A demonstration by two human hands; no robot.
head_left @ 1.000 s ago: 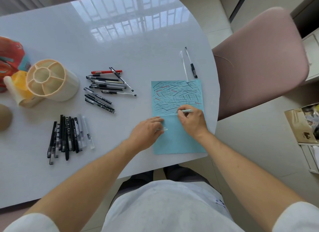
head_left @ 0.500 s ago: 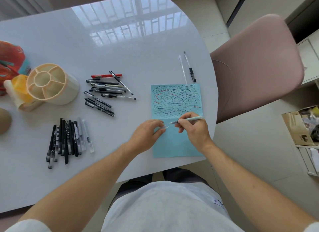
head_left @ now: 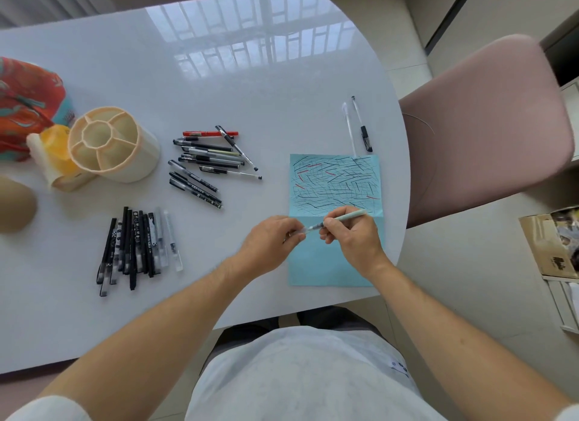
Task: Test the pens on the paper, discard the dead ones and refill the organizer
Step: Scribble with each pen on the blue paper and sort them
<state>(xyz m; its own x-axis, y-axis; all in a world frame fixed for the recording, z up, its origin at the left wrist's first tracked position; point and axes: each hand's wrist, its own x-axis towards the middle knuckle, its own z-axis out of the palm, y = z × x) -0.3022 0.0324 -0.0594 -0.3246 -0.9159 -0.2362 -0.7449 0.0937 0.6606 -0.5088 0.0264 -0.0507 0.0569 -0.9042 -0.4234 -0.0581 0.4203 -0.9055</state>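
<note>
I'm sitting at home, it seems: a glossy white table (head_left: 219, 85) mirroring a barred window, a padded pink chair (head_left: 488, 129) beside me, pale floor tiles, a colourful cloth bag (head_left: 25, 104), my cream desk organizer (head_left: 109, 143)

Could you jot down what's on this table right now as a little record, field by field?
Right hand: holds a pale green pen above the paper
Left hand: pinches a clear cap at the pen's tip
Blue paper: upper half full of test strokes, lower half bare
Organizer: round, compartments look empty
Pens near organizer: loose pile
Pens at left front: tidy row
Two pens beyond paper: set apart
</note>
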